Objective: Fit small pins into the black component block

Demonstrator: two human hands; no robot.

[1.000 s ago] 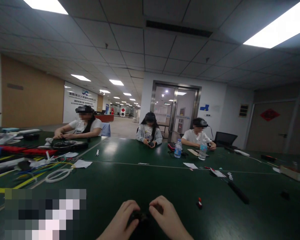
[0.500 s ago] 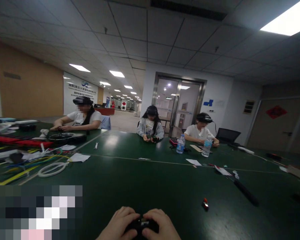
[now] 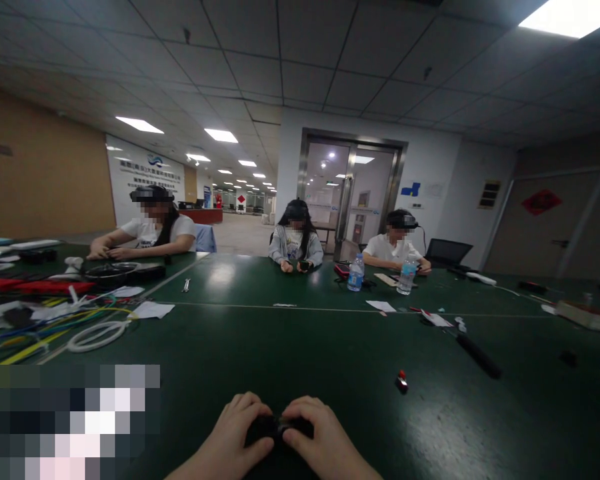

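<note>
At the bottom middle of the head view, a small dark object (image 3: 279, 427) lies between my two hands; its kind cannot be made out. My left hand (image 3: 241, 427) is closed around its left end, the thumb in front and the fingers curled behind. On the opposite end my right hand (image 3: 312, 427) grips it the same way. Fingers and thumbs cover most of the object. Both hands are low over the green table (image 3: 220, 373). Off to the right of them lies a small red and silver item (image 3: 402, 382).
Cables and a coiled white hose (image 3: 97, 336) crowd the left, near a sheet of paper (image 3: 153, 310). A black-handled tool (image 3: 479, 355) lies right. Two water bottles (image 3: 355, 273) and a wrench (image 3: 186, 285) stand or lie farther off. Three people (image 3: 295, 237) sit across the table.
The whole scene has shifted up and slightly left as the view tilted down. My hands show a little higher, still closed on the dark object, with more of my forearms visible.
</note>
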